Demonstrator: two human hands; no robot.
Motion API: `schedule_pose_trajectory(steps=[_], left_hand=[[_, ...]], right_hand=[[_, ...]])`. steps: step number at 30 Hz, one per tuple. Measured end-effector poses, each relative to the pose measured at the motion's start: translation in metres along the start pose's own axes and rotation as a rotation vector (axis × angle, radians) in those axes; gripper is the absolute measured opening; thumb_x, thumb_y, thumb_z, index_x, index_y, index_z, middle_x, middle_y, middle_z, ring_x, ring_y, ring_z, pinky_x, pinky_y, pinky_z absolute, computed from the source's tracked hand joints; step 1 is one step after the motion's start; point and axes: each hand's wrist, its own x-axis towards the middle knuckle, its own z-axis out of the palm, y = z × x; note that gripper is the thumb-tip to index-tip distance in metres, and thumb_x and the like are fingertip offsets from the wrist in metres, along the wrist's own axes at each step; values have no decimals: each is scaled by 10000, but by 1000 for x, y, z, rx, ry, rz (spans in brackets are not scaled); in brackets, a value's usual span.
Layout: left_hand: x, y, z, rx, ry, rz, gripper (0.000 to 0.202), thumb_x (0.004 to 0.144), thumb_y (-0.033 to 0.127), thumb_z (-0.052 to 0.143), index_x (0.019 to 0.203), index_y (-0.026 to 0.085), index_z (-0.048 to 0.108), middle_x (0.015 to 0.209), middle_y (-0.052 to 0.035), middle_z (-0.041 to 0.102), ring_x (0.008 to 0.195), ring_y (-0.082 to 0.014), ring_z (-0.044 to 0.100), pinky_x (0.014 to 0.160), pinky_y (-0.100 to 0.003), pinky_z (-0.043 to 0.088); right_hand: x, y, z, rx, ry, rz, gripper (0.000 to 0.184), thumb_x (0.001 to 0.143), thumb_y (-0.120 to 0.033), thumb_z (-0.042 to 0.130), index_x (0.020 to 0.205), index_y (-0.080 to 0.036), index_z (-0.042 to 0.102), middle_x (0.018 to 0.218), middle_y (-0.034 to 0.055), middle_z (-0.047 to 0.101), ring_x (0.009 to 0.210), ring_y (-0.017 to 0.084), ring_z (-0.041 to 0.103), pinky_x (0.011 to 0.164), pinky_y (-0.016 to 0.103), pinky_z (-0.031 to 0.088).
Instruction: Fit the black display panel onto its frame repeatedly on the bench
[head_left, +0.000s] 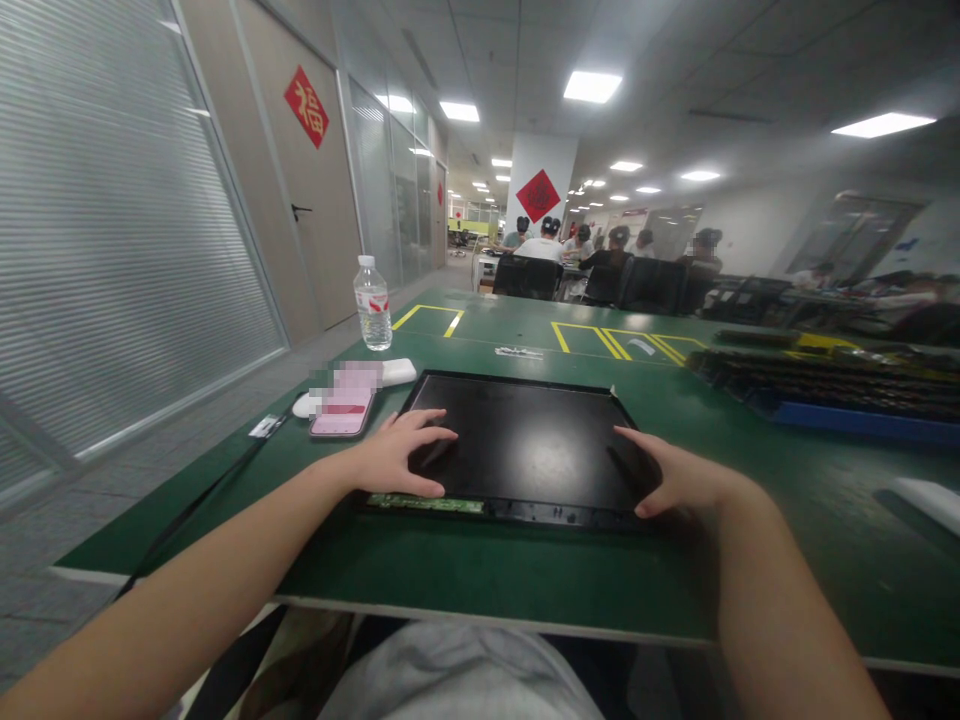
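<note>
A flat black display panel (525,430) lies on the green table in front of me. Along its near edge runs a strip with a green circuit board (427,503) at the left. My left hand (401,450) is at the panel's left side, fingers spread over its surface and thumb near the circuit board. Over the right edge, my right hand (667,475) has its thumb and fingers apart. Neither hand is closed around anything; whether the fingertips press on the panel I cannot tell.
A water bottle (373,305), a pink phone (345,405) and a white object (397,372) stand or lie at the left. To the right is a stack of dark panels (810,375) on a blue base (862,420). Another white object (930,500) lies at far right. Several people sit behind.
</note>
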Motion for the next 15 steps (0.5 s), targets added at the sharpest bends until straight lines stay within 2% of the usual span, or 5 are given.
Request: schedule_pose_trajectory(steps=[3, 8, 12, 15], left_hand=[[0, -1, 1, 1, -1, -3, 789, 700, 679, 702, 1395, 346, 533, 1596, -136, 307, 1438, -417, 284, 1119, -628, 221], [0, 1, 1, 28, 23, 5, 749, 726, 685, 676, 1373, 325, 558, 1571, -141, 355, 1428, -399, 313, 1129, -600, 231], [3, 1, 1, 36, 84, -18, 606, 857, 617, 556, 1334, 245, 596, 1516, -166, 427, 1393, -359, 383, 1119, -522, 308], [7, -6, 4, 69, 169, -42, 523, 923, 511, 460, 1305, 187, 613, 1465, -178, 477, 1364, -326, 425, 1112, -481, 345]], right_hand=[[-1, -1, -1, -11, -8, -9, 1263, 497, -405, 830, 1580, -251, 198, 1603, 117, 268, 1449, 353, 289, 1195, 448, 229], [3, 3, 2, 14, 15, 8, 1187, 527, -467, 825, 1556, -220, 286, 1577, 131, 327, 1427, 356, 333, 1175, 437, 277], [18, 16, 7, 162, 207, 63, 851, 701, -517, 719, 1456, -218, 465, 1420, 141, 537, 1297, 333, 506, 1083, 426, 404], [29, 24, 7, 237, 362, 156, 577, 764, -406, 679, 1288, -174, 616, 1262, 150, 644, 1113, 296, 629, 964, 386, 489]])
